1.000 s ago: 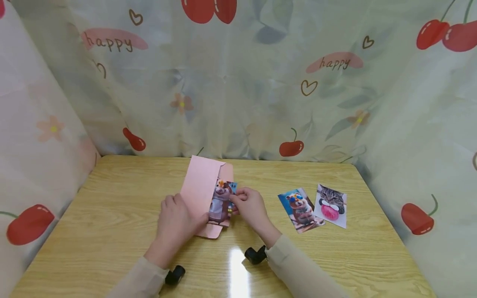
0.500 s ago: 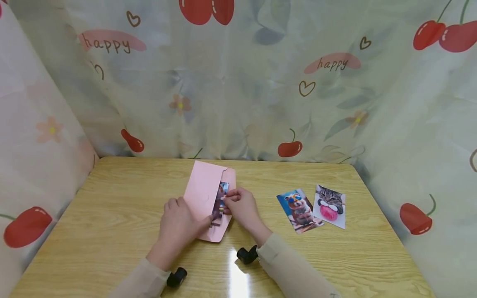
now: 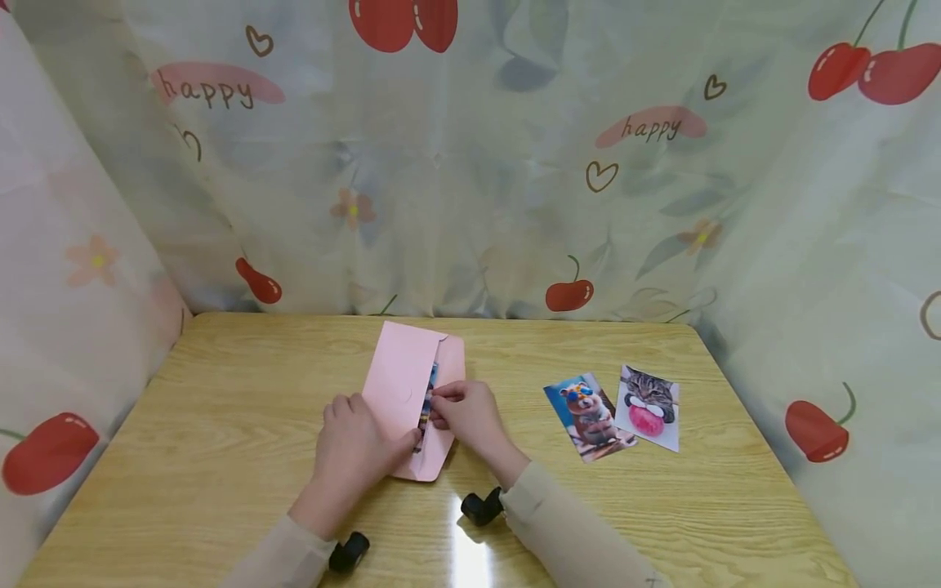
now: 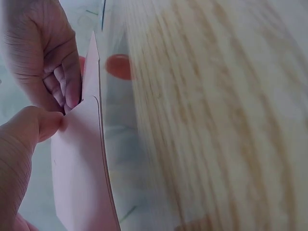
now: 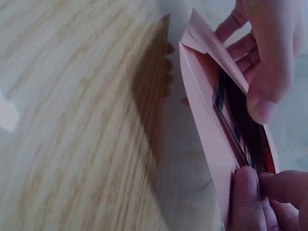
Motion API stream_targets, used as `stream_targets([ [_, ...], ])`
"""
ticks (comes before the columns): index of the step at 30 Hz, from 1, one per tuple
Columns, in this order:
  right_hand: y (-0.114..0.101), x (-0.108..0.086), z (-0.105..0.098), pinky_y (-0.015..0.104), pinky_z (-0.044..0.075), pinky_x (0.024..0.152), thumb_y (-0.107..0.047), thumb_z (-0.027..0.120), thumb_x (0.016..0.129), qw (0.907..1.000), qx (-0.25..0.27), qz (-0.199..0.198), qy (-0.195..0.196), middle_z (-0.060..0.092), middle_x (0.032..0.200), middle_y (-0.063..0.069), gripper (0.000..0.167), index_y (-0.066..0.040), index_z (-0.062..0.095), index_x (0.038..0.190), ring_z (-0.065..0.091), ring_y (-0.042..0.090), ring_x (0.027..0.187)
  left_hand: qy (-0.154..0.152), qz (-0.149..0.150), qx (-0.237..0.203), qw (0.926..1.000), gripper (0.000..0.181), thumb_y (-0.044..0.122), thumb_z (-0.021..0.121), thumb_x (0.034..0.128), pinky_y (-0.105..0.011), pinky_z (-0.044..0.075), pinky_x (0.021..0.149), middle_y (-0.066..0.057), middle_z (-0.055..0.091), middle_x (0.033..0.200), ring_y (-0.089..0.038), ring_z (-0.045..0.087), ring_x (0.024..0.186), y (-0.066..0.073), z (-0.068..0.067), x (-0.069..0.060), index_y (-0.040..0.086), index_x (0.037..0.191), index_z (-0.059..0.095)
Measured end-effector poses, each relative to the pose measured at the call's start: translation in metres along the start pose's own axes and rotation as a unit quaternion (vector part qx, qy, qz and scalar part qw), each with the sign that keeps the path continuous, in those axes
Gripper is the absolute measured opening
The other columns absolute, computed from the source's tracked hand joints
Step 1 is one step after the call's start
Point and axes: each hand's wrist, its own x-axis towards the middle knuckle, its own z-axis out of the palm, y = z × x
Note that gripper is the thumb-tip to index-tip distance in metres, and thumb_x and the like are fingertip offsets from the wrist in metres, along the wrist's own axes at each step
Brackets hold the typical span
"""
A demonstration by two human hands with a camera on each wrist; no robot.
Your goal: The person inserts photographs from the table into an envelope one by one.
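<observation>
My left hand (image 3: 354, 445) grips the near left part of a pink envelope (image 3: 400, 376), thumb on its front by the opening. The fingers of my right hand (image 3: 470, 415) pinch the edge of a photo card (image 3: 425, 408), of which only a narrow strip shows out of the envelope's mouth. In the right wrist view the envelope (image 5: 204, 120) gapes, with the card (image 5: 233, 130) inside between its two walls. From the left wrist view, the left thumb (image 4: 41, 124) presses the envelope (image 4: 84, 159) near its edge, while the card is hidden.
To the right on the wooden table (image 3: 220, 408) lie a hamster picture (image 3: 588, 416) and a cat picture (image 3: 648, 408), their edges meeting or slightly overlapping. Black wrist devices (image 3: 349, 552) sit beside both sleeves. A patterned curtain (image 3: 441, 204) surrounds the table's back and sides.
The card has slid leftward into the envelope, from mostly showing to a thin strip. My right hand has moved left with it. More of the envelope's flap shows, and my left hand keeps its grip.
</observation>
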Motion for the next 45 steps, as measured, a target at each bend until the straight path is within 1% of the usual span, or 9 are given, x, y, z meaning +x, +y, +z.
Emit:
stream_targets([
  [8, 0.001, 0.000, 0.003, 0.032, 0.056, 0.062, -0.005, 0.065, 0.090, 0.9998, -0.010, -0.004, -0.018, 0.069, 0.081, 0.010, 0.011, 0.000, 0.072, 0.097, 0.069, 0.021, 0.070, 0.024, 0.006, -0.011, 0.9996, 0.096, 0.068, 0.071, 0.0648, -0.047, 0.046, 0.068, -0.026, 0.045, 0.096, -0.038, 0.046, 0.089, -0.004, 0.001, 0.000, -0.016, 0.106, 0.048],
  [12, 0.001, -0.001, -0.001, 0.033, 0.056, 0.061, -0.013, 0.066, 0.091, 0.9984, -0.036, -0.013, -0.043, 0.068, 0.084, 0.009, 0.017, -0.003, 0.069, 0.105, 0.069, 0.021, 0.071, 0.023, 0.003, -0.011, 0.9997, 0.096, 0.068, 0.071, 0.0652, -0.047, 0.046, 0.068, -0.026, 0.045, 0.096, -0.038, 0.046, 0.089, -0.008, 0.001, 0.000, -0.016, 0.106, 0.048],
  [16, -0.001, -0.003, -0.012, 0.035, 0.056, 0.064, -0.023, 0.069, 0.090, 0.9978, -0.039, -0.021, -0.049, 0.066, 0.092, 0.010, 0.029, -0.005, 0.066, 0.113, 0.069, 0.023, 0.075, 0.015, -0.005, -0.003, 0.9999, 0.096, 0.069, 0.070, 0.0663, -0.046, 0.046, 0.067, -0.027, 0.045, 0.095, -0.038, 0.046, 0.088, -0.012, -0.001, 0.002, -0.016, 0.105, 0.047],
  [20, -0.004, -0.004, -0.033, 0.040, 0.056, 0.068, -0.031, 0.072, 0.088, 0.9973, -0.034, -0.047, -0.044, 0.066, 0.098, 0.012, 0.040, -0.006, 0.065, 0.119, 0.068, 0.033, 0.083, 0.011, -0.013, -0.001, 0.9999, 0.096, 0.070, 0.070, 0.0663, -0.045, 0.045, 0.067, -0.026, 0.045, 0.095, -0.037, 0.046, 0.087, -0.016, -0.003, 0.003, -0.016, 0.105, 0.047],
  [23, -0.005, -0.006, -0.051, 0.041, 0.056, 0.070, -0.039, 0.073, 0.086, 0.9970, -0.038, -0.057, -0.035, 0.065, 0.102, 0.010, 0.046, -0.011, 0.064, 0.122, 0.066, 0.038, 0.090, 0.012, -0.014, -0.007, 0.9998, 0.096, 0.069, 0.071, 0.0661, -0.046, 0.045, 0.067, -0.025, 0.045, 0.095, -0.037, 0.046, 0.087, -0.018, -0.004, 0.003, -0.016, 0.105, 0.047],
  [28, -0.003, -0.010, -0.084, 0.046, 0.054, 0.075, -0.047, 0.075, 0.080, 0.9975, -0.049, -0.050, -0.007, 0.065, 0.106, 0.007, 0.052, -0.019, 0.063, 0.121, 0.064, 0.038, 0.095, 0.001, -0.018, -0.012, 0.9998, 0.097, 0.069, 0.070, 0.0665, -0.046, 0.046, 0.067, -0.025, 0.045, 0.096, -0.036, 0.045, 0.087, -0.018, -0.006, 0.004, -0.016, 0.106, 0.047],
  [35, 0.008, -0.015, -0.131, 0.045, 0.053, 0.079, -0.052, 0.075, 0.078, 0.9951, -0.081, -0.034, 0.045, 0.065, 0.109, 0.010, 0.065, -0.013, 0.058, 0.128, 0.064, 0.036, 0.097, -0.021, -0.022, -0.017, 0.9994, 0.100, 0.070, 0.070, 0.0669, -0.048, 0.047, 0.068, -0.026, 0.045, 0.100, -0.036, 0.045, 0.090, -0.016, -0.006, 0.003, -0.016, 0.110, 0.045],
  [40, 0.018, -0.021, -0.164, 0.043, 0.050, 0.085, -0.060, 0.070, 0.078, 0.9874, -0.135, -0.018, 0.081, 0.064, 0.114, 0.007, 0.073, -0.013, 0.054, 0.132, 0.063, 0.027, 0.100, -0.014, -0.021, -0.019, 0.9995, 0.099, 0.070, 0.070, 0.0672, -0.048, 0.047, 0.068, -0.026, 0.045, 0.101, -0.037, 0.045, 0.091, -0.015, -0.005, 0.002, -0.016, 0.110, 0.046],
  [45, 0.027, -0.024, -0.187, 0.043, 0.050, 0.088, -0.060, 0.070, 0.078, 0.9840, -0.129, 0.005, 0.123, 0.059, 0.122, 0.012, 0.083, -0.007, 0.047, 0.137, 0.062, 0.029, 0.104, -0.013, -0.022, -0.020, 0.9995, 0.099, 0.069, 0.070, 0.0673, -0.049, 0.048, 0.068, -0.026, 0.045, 0.102, -0.037, 0.045, 0.091, -0.015, -0.004, 0.001, -0.016, 0.111, 0.046],
])
